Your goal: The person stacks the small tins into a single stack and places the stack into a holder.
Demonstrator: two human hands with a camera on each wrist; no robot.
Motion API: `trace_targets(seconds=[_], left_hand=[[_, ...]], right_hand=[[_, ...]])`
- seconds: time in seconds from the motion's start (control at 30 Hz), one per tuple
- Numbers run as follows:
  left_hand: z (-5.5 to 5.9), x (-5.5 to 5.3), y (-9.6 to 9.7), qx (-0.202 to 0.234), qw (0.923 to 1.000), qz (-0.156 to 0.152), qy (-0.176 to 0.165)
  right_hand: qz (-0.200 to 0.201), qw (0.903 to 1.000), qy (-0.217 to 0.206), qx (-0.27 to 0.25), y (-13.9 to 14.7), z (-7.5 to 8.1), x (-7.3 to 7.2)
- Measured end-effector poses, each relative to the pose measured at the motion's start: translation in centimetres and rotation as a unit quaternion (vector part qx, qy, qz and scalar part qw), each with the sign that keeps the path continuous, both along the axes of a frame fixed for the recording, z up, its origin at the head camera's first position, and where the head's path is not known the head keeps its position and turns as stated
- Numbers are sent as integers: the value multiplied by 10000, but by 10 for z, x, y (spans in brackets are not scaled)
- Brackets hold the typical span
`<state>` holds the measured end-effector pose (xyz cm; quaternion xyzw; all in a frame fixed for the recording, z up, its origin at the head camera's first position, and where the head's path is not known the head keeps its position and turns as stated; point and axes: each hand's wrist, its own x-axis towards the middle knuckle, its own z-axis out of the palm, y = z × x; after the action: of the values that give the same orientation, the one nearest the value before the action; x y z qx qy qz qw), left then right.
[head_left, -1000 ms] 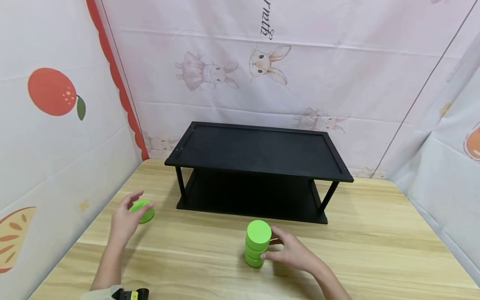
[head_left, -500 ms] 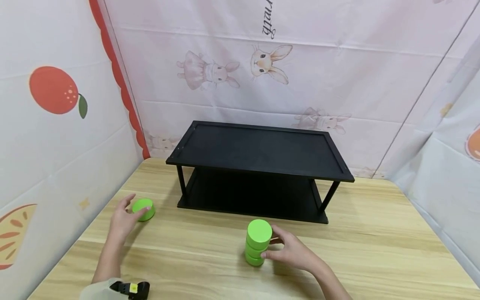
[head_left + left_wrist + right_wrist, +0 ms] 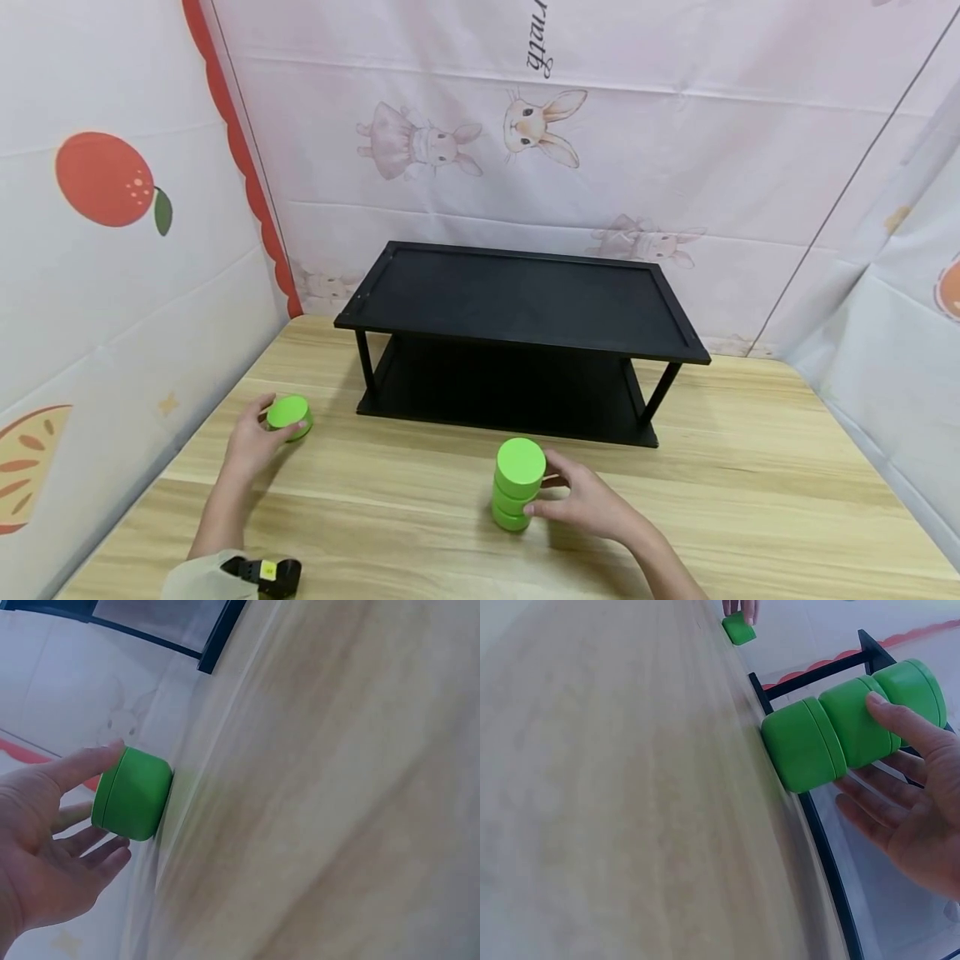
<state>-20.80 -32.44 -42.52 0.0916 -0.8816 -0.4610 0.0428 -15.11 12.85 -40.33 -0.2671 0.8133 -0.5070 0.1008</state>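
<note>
On the left of the wooden table sits a single round green container (image 3: pixel 290 412) with a lid. My left hand (image 3: pixel 250 443) is around it: in the left wrist view the thumb lies on the lid's edge and the fingers are curled at the opposite side. Nearer the table's middle, three like containers stand in an upright stack (image 3: pixel 519 475). My right hand (image 3: pixel 588 504) holds this stack from the right; the right wrist view shows its thumb on the middle container (image 3: pixel 855 720) and its fingers on the other side, their tips partly hidden.
A black two-tier shelf (image 3: pixel 517 300) stands behind the containers, at the back of the table (image 3: pixel 390 508). Printed cloth walls (image 3: pixel 660 167) close off the back and both sides. A black strap with a small device (image 3: pixel 266 573) is on my left wrist.
My left hand has come down and closed in around the single container, its thumb now at the container's side. My right hand and the stack have stayed in place.
</note>
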Motion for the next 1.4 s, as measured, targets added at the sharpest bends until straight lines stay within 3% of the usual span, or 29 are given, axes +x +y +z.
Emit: trace_targets(seconds=[0.17,0.5,0.8,1.2,1.4], left_hand=[[-1,1,-1,-106,9999,-107,6],[-6,6,-2,22,9999,-141,78],[-9,7,-2,681,9976,90,72],[-6,8,-4,233,9996,26,-143],[-1,10,-2,162,9998,-82,-33]], right_hand=[[14,10000,45,-51,-3,14,6],[-6,10000,-43,84,3,-11,-5],[4,9999,-113,-27,5,-13,-5],[-10,9999,-115,15,4,-13,-5],[-72,9998,-99,172,2,-7,-3]])
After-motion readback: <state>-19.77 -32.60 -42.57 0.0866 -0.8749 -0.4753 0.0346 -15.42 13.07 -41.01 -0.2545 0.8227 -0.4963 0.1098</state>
